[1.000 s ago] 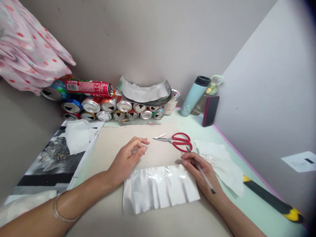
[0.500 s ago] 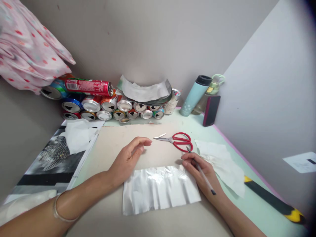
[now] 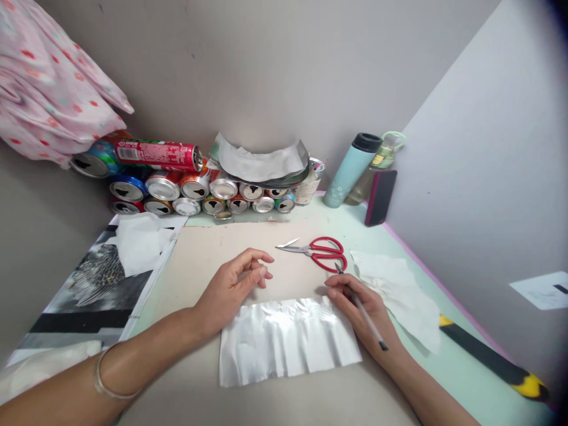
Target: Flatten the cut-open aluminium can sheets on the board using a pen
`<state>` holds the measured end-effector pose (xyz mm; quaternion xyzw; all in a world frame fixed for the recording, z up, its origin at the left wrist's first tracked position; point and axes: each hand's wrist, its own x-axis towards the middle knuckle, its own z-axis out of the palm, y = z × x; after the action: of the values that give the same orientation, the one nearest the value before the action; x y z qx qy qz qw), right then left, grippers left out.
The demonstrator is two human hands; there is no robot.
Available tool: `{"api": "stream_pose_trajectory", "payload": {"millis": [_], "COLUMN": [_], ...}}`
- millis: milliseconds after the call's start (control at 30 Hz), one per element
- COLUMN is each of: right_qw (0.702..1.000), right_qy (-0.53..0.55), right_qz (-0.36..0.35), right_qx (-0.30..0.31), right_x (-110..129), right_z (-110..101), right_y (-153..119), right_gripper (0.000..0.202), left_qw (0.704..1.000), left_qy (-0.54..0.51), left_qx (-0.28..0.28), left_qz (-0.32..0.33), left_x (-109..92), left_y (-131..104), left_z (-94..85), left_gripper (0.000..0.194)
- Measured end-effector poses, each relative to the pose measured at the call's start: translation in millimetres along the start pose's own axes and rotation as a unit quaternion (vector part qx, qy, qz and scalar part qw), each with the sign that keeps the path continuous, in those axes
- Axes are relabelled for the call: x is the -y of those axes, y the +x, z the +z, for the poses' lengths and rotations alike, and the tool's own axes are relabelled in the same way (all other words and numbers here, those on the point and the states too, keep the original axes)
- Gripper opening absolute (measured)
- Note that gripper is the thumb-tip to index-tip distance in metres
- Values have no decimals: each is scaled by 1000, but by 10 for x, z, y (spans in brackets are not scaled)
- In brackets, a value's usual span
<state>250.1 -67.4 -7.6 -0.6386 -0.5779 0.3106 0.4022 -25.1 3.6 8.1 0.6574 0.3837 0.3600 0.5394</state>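
A silvery, rippled sheet of metal point(image 3: 288, 343) lies flat on the beige board point(image 3: 195, 254) in front of me. My left hand point(image 3: 237, 281) rests by its upper left corner, fingers loosely curled and apart, with nothing in them. At the sheet's upper right corner is my right hand point(image 3: 357, 302), its fingers closed around a pen point(image 3: 367, 316). The pen's dark tip points up and away, toward the scissors. Those red-handled scissors point(image 3: 317, 251) lie beyond the sheet with their blades pointing left. A small pale sliver point(image 3: 290, 243) lies beside the blades.
Stacked drink cans point(image 3: 195, 186) line the back wall, with curved metal sheets point(image 3: 261, 163) on top. A blue tumbler point(image 3: 350, 171) and a phone point(image 3: 381, 198) stand at back right. White tissue point(image 3: 403, 290) and a black-yellow tool point(image 3: 488, 355) lie right. A bird picture point(image 3: 95, 278) lies left.
The fingers of my left hand have shifted slightly, so more fingertips show below the thumb. My right hand and the pen stay in place.
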Motion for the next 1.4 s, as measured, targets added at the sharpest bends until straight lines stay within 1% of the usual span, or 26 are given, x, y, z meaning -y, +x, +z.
{"api": "stream_pose_trajectory", "payload": {"millis": [167,233,300,367,433,500,567,600,633,667,767,800,833,867,900,967,1000,1067,1100,1133,1167,1200,1267,1300,1367,1400], "right_qw": [998,994,985,969,945,913,882,872,869,872,894,900,904,906,905,896,891,891,896,904,913,922,942,956,981,988], "right_qy": [-51,-89,-137,-190,-254,-329,-387,-406,-417,-422,-411,-403,-396,-392,-392,-402,-409,-412,-403,-387,-366,-339,-262,-215,-113,-63], "right_qz": [-37,-62,-100,-145,-170,-168,-144,-132,-125,-126,-152,-155,-154,-151,-150,-160,-170,-185,-184,-178,-166,-146,-97,-71,-35,-21], "right_qx": [-2,-6,-20,-58,-115,-176,-228,-239,-234,-213,-90,-60,-47,-53,-73,-102,-96,-56,-40,-45,-73,-115,-186,-188,-154,-139], "right_x": [48,74,95,115,137,156,158,149,132,109,26,2,-18,-33,-45,-60,-65,-64,-54,-35,-8,26,97,124,143,134], "right_z": [36,15,-57,-174,-306,-420,-498,-524,-545,-562,-615,-635,-656,-676,-694,-716,-720,-713,-706,-698,-691,-685,-677,-674,-666,-663], "right_y": [-28,-48,-65,-75,-73,-57,-28,-11,7,24,64,70,74,76,78,87,94,109,114,114,108,97,66,51,39,44], "right_gripper": [21,25,32,37,38,33,25,21,18,17,21,22,23,23,21,18,17,17,17,17,17,17,23,28,37,39], "left_qw": [1000,1000,1000,1000,1000,1000,1000,1000,1000,1000,1000,1000,1000,1000,1000,1000,1000,1000,1000,1000,999,999,999,999,999,999], "left_qy": [6,8,8,8,7,4,1,0,-1,-2,-5,-5,-6,-7,-7,-8,-8,-10,-10,-11,-12,-14,-17,-18,-18,-18], "left_qx": [3,4,6,8,8,9,10,10,10,10,10,9,9,9,8,9,9,9,10,10,12,14,18,20,22,23], "left_qz": [-11,-13,-13,-14,-16,-18,-18,-17,-17,-17,-20,-21,-22,-22,-23,-24,-24,-26,-26,-27,-27,-28,-29,-29,-29,-29], "left_x": [-4,-5,-8,-13,-21,-33,-44,-49,-52,-54,-52,-50,-48,-47,-46,-47,-48,-48,-47,-44,-40,-35,-22,-16,-7,-3], "left_y": [6,13,16,11,2,-6,-8,-6,-4,-2,-1,-3,-5,-7,-9,-10,-9,-8,-7,-6,-6,-6,-6,-6,-6,-7], "left_z": [3,11,20,26,28,28,30,32,34,36,41,41,40,39,37,35,34,35,37,38,39,40,41,42,43,44], "left_gripper": [25,25,25,25,26,26,26,26,26,26,26,26,26,26,26,26,26,25,25,25,25,25,25,25,25,25]}}
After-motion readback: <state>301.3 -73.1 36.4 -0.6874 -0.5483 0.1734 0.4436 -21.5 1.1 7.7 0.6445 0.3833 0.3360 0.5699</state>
